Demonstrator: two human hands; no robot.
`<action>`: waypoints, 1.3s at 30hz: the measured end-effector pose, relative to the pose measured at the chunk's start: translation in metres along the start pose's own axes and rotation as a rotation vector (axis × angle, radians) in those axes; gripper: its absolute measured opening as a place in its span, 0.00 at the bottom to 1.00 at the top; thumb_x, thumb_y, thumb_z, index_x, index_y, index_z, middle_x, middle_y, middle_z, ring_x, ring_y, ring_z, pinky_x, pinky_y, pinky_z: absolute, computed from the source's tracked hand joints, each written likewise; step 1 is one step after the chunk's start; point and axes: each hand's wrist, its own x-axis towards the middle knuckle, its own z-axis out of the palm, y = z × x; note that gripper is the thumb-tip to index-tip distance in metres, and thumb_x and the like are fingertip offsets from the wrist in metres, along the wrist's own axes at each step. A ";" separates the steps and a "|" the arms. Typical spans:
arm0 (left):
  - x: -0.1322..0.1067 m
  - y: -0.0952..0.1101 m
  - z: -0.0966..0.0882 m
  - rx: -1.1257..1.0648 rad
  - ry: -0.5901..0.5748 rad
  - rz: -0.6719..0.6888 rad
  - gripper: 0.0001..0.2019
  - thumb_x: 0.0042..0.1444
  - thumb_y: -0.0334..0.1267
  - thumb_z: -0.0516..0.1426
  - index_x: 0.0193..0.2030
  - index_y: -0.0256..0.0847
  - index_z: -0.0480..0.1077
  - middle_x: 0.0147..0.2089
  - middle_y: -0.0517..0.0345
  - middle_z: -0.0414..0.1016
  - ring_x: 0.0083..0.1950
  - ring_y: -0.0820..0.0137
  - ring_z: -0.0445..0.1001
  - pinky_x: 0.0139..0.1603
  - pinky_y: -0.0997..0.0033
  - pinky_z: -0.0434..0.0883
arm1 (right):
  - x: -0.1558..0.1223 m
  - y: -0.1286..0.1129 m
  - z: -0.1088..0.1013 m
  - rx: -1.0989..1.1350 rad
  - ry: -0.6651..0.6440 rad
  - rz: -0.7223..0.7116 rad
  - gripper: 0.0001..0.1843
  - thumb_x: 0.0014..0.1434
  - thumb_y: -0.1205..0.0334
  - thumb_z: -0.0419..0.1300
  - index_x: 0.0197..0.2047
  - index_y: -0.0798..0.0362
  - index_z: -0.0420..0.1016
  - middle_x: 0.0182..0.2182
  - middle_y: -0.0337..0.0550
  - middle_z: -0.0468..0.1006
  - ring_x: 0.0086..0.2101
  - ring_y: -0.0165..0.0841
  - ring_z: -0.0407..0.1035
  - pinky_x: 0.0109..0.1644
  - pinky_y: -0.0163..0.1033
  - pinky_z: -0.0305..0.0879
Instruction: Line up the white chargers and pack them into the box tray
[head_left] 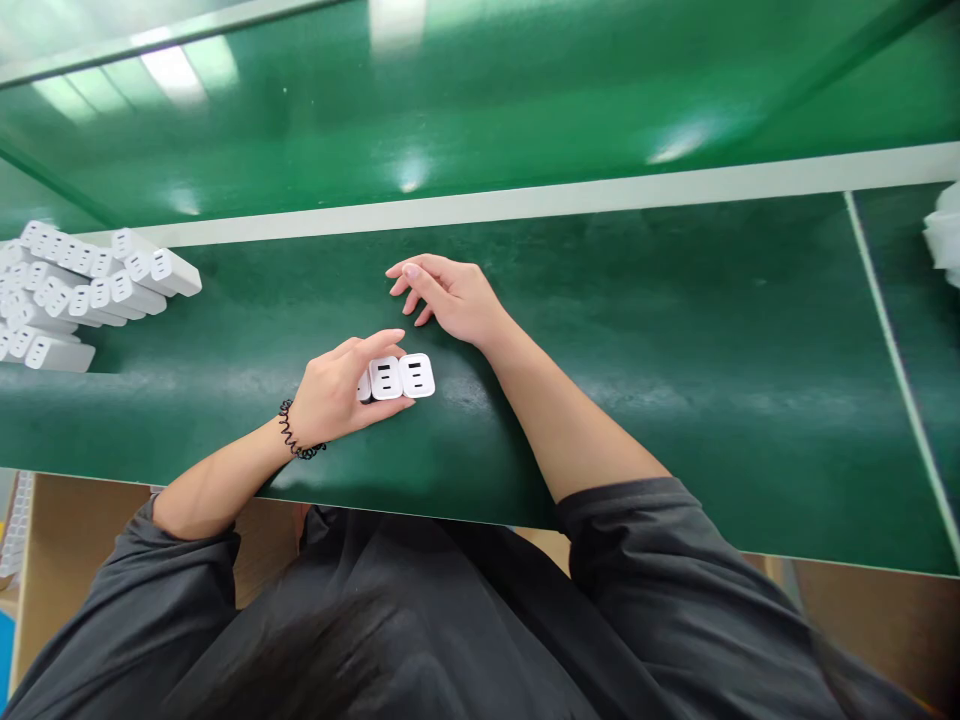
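Observation:
My left hand (337, 392) is closed round a short row of white USB chargers (386, 379), thumb along the near side and fingers along the far side. Two of their port faces show fully, pointing up, and a third is partly covered by the hand. The rightmost charger (418, 376) sticks out past my fingertips. Beyond and to the right, my right hand (454, 298) hovers over or rests on the green surface (637, 350); which one I cannot tell. Its fingers are loosely curved and apart, with nothing in them.
A heap of similar white chargers (82, 285) lies at the far left, several layers deep. Along the back runs a pale strip (525, 200) below a glossy green panel (487, 110). A white object (946, 232) is cut off at the right edge. A thin light line (892, 330) crosses the surface.

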 end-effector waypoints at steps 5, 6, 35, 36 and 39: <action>-0.001 0.003 -0.001 0.019 -0.007 -0.034 0.32 0.58 0.49 0.65 0.64 0.41 0.58 0.47 0.56 0.81 0.43 0.70 0.80 0.41 0.73 0.75 | 0.001 0.000 0.000 -0.006 0.001 -0.006 0.35 0.60 0.30 0.54 0.45 0.55 0.79 0.35 0.43 0.78 0.28 0.24 0.71 0.24 0.26 0.71; -0.001 0.003 -0.001 0.018 -0.006 -0.037 0.32 0.58 0.49 0.65 0.64 0.42 0.58 0.47 0.56 0.81 0.43 0.70 0.80 0.41 0.73 0.75 | 0.000 0.000 0.000 -0.007 0.003 -0.005 0.35 0.60 0.30 0.54 0.45 0.55 0.79 0.35 0.43 0.78 0.28 0.24 0.71 0.24 0.26 0.71; 0.005 -0.002 -0.002 -0.179 -0.123 0.050 0.21 0.61 0.42 0.63 0.58 0.43 0.64 0.51 0.52 0.80 0.51 0.66 0.77 0.50 0.66 0.76 | 0.000 -0.001 0.000 -0.028 -0.001 0.004 0.33 0.61 0.30 0.53 0.44 0.53 0.78 0.35 0.42 0.78 0.28 0.24 0.72 0.24 0.26 0.70; 0.005 -0.003 -0.002 -0.178 -0.124 0.053 0.21 0.61 0.42 0.63 0.58 0.43 0.65 0.51 0.53 0.80 0.51 0.66 0.77 0.50 0.65 0.76 | 0.000 -0.001 0.000 -0.027 0.000 0.006 0.33 0.61 0.30 0.53 0.44 0.53 0.78 0.35 0.42 0.78 0.28 0.24 0.71 0.24 0.26 0.70; 0.005 -0.003 -0.002 -0.175 -0.123 0.058 0.21 0.61 0.43 0.63 0.58 0.43 0.65 0.51 0.53 0.79 0.50 0.66 0.77 0.50 0.66 0.76 | 0.000 -0.001 0.000 -0.023 0.001 0.003 0.34 0.60 0.30 0.54 0.44 0.54 0.78 0.35 0.43 0.78 0.28 0.24 0.71 0.24 0.26 0.70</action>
